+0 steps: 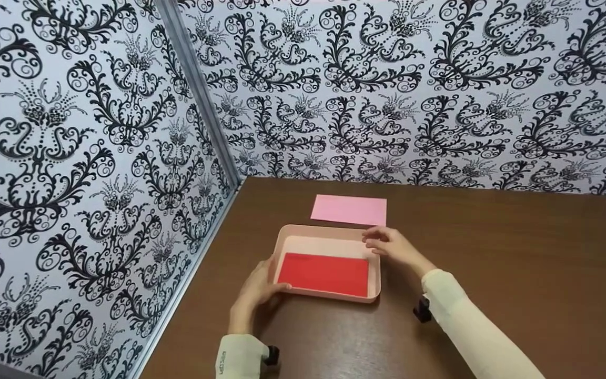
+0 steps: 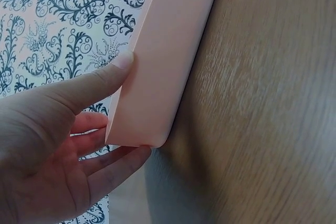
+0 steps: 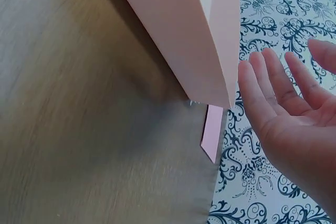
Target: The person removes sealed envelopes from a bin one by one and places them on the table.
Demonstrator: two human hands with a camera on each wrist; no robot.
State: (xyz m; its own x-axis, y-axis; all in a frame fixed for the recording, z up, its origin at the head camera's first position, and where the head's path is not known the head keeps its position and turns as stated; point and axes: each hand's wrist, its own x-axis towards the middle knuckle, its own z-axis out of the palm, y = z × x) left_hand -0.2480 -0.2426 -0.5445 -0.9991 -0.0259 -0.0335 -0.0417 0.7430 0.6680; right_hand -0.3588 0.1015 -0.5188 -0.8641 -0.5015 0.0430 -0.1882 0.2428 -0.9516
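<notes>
A shallow peach-coloured tray (image 1: 324,246) sits on the table, with a flat red rectangle (image 1: 326,273) like a sheet or envelope lying inside toward its near side. My left hand (image 1: 257,284) grips the tray's near left corner. In the left wrist view, the thumb presses the wall of the tray (image 2: 163,51) while the fingers curl around the corner. My right hand (image 1: 395,247) hovers at the far right corner, overlapping the rim in the head view. Seen from the right wrist, the fingers of that hand (image 3: 294,114) are loosely extended beside the tray (image 3: 173,30), holding nothing.
Behind the tray, a flat pink rectangle (image 1: 350,209) lies on the brown wooden table (image 1: 503,273). Walls with black scroll patterns (image 1: 376,95) stand at the back and left, meeting at a grey corner post (image 1: 198,89).
</notes>
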